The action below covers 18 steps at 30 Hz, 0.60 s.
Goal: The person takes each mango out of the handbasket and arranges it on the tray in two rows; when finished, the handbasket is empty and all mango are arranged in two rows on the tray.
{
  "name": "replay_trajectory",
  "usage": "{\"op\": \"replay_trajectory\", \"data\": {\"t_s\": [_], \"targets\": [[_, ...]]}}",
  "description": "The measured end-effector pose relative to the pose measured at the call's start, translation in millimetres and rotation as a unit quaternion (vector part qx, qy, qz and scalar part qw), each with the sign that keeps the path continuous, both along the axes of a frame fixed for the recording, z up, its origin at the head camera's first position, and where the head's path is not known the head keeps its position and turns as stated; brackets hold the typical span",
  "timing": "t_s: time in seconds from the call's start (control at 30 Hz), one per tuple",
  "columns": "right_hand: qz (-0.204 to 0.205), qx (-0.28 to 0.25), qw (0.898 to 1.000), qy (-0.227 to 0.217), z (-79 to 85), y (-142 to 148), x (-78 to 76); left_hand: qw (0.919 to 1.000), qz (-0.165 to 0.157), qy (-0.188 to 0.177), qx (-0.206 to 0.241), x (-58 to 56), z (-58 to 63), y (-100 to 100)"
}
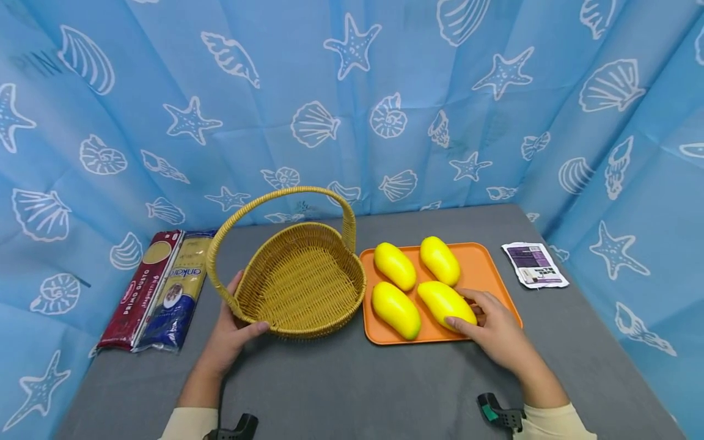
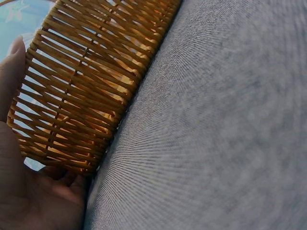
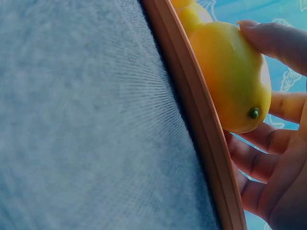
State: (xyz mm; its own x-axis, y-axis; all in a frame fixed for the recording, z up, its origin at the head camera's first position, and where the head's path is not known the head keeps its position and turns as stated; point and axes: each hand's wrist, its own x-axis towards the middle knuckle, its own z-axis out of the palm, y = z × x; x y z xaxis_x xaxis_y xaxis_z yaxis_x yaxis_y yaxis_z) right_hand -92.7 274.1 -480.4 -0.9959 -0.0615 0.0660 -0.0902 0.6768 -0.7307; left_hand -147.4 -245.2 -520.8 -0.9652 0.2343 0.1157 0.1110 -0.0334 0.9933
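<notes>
A yellow wicker basket [image 1: 308, 287] with a tall arched handle stands left of centre on the grey table. My left hand [image 1: 230, 333] grips its near left side, thumb over the rim and fingers around the outer wall; in the left wrist view the woven wall [image 2: 91, 86] lies beside the thumb. On the orange tray [image 1: 489, 263] to the right lie several yellow mangoes. My right hand [image 1: 497, 333] holds the near right mango [image 1: 442, 300] between thumb and fingers. In the right wrist view, this mango [image 3: 232, 76] shows its green stem end, low by the tray rim.
Three other mangoes lie close by on the tray, one of them [image 1: 396, 310] just left of the held one. Two spaghetti packs, one red [image 1: 140, 287] and one gold and blue [image 1: 175, 293], lie left of the basket. A white-purple packet [image 1: 535, 265] lies right of the tray.
</notes>
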Motion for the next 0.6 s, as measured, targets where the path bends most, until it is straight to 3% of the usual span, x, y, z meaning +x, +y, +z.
{"op": "replay_trajectory", "data": {"t_s": [0.6], "targets": [[0.0, 0.017, 1.0, 0.002, -6.3, 5, -23.4, 0.9996, 0.024, -0.013, -0.008, -11.6, -11.6, 2]]}}
